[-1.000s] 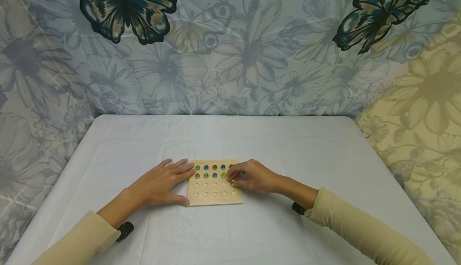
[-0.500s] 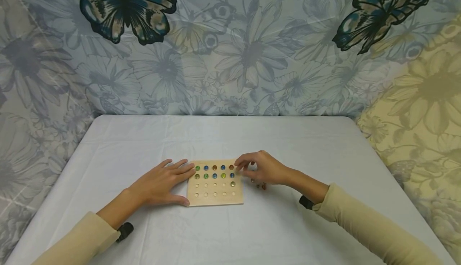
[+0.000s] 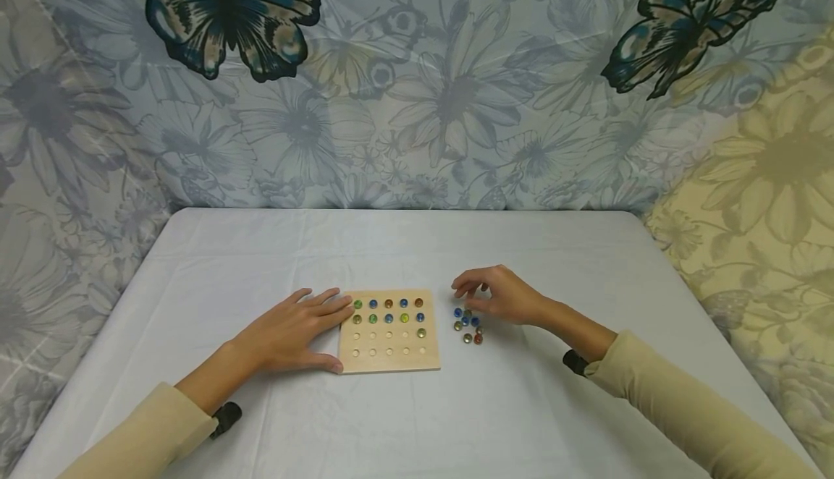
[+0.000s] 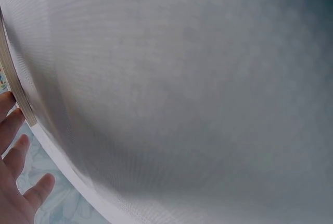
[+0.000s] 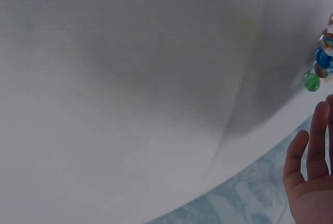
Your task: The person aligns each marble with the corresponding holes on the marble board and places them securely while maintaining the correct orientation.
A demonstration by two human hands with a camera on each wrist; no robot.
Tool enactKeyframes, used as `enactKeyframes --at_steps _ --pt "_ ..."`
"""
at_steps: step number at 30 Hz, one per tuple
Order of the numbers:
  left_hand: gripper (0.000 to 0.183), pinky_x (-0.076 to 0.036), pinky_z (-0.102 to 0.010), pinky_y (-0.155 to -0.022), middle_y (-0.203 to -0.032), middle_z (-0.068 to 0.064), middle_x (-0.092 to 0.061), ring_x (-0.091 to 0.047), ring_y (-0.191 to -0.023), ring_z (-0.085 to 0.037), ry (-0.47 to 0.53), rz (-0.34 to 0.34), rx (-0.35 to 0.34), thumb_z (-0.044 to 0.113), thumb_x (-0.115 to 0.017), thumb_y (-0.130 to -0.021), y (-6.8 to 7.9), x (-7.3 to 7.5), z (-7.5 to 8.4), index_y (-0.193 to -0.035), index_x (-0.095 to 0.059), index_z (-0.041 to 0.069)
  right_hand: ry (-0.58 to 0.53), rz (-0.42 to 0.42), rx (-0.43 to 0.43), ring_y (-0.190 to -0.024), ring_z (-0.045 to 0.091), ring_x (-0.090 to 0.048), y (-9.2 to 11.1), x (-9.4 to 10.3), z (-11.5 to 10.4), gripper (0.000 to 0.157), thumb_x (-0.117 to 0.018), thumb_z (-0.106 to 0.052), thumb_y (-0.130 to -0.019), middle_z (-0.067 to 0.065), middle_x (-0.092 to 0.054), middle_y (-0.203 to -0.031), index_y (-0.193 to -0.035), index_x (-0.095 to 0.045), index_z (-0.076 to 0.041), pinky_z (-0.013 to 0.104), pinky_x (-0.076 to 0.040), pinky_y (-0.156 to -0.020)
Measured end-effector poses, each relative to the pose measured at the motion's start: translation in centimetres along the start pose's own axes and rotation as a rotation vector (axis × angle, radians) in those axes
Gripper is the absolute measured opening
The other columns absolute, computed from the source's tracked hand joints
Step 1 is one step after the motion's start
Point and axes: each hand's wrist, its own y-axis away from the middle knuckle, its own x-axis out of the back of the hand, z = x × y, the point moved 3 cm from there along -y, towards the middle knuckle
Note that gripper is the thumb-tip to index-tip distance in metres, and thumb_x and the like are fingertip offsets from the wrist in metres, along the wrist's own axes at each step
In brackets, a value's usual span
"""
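A light wooden board (image 3: 381, 362) with rows of round hollows lies on the table. Glass marbles fill its two back rows, and one greenish marble (image 3: 421, 333) sits at the right end of the third row. My left hand (image 3: 283, 334) rests with spread fingers along the board's left side, its thumb at the near corner. Right of the board, loose marbles (image 3: 465, 321) lie in a cluster, blue, brownish and clear. Over their far side hovers my right hand (image 3: 504, 294), fingers loosely bent, with no marble visible in it. The right wrist view shows a green marble (image 5: 311, 82) near its fingertips.
A white cloth (image 3: 391, 247) covers the table. Behind it hangs a fabric backdrop (image 3: 449, 103) printed with flowers and butterflies. Dark wrist cameras sit at both cuffs, such as the left one (image 3: 227, 417).
My right hand has left the greenish marble in the third row and moved right, off the board, to above the loose marbles. The left hand has stayed in place.
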Motion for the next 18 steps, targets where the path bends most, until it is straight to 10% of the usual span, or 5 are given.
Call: enactKeyframes --at_steps 18 --pt "0.090 -0.024 -0.050 -0.106 -0.148 0.003 -0.031 -0.027 -0.136 -0.021 -0.002 -0.007 0.004 0.078 -0.042 -0.076 0.0 -0.1 0.0 -0.143 -0.037 0.019 0.003 -0.009 -0.017 -0.085 0.012 -0.064 0.5 -0.7 2.1 0.030 -0.070 0.001 -0.079 -0.001 -0.069 -0.093 -0.108 -0.065 -0.005 0.033 -0.051 -0.073"
